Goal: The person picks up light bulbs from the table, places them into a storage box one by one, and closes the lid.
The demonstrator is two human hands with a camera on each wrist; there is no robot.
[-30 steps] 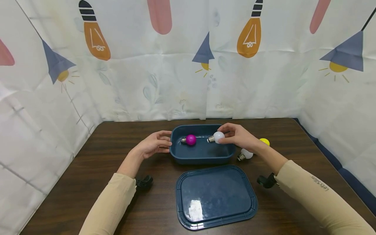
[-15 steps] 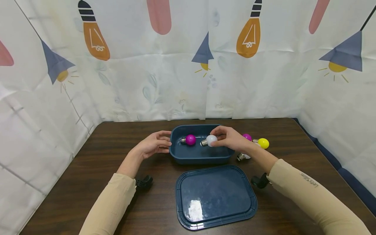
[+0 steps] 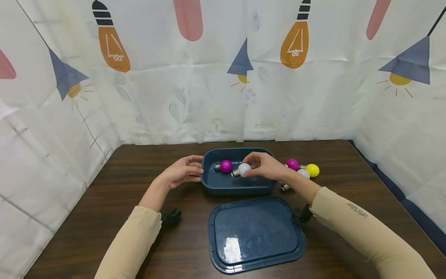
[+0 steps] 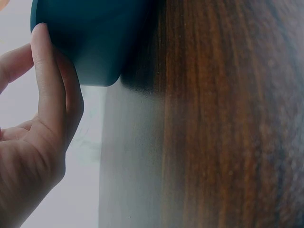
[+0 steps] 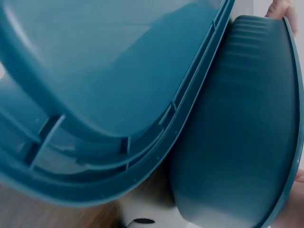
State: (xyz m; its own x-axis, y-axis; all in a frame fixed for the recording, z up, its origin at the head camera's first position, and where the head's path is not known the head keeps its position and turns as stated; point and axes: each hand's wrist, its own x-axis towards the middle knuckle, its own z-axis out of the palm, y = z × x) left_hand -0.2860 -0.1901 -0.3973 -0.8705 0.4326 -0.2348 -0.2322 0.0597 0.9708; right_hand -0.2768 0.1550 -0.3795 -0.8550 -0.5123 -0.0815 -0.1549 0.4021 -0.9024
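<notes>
My right hand (image 3: 265, 166) pinches a white light bulb (image 3: 244, 169) by its round globe, inside the blue bin (image 3: 240, 190). The bulb's metal screw base points left and down. A magenta bulb (image 3: 226, 166) lies in the bin's left half, its base to the left. My left hand (image 3: 182, 169) rests its fingertips at the bin's left rim, fingers extended and slightly bent. In the left wrist view, fingertips (image 4: 41, 33) touch the outer wall of the bin (image 4: 95, 42) near its rim. The right wrist view shows the bin's outside (image 5: 237, 118); the held bulb is hidden there.
The blue lid (image 3: 257, 232) lies on the wooden table (image 3: 174, 248) in front of the bin. Right of the bin are a magenta bulb (image 3: 292, 164), a yellow bulb (image 3: 312, 170) and a white bulb (image 3: 304, 174). A printed curtain (image 3: 209, 97) hangs behind the table.
My right hand has moved left and slightly toward me inside the bin, carrying the white bulb closer to the magenta one. My left hand has stayed at the rim.
</notes>
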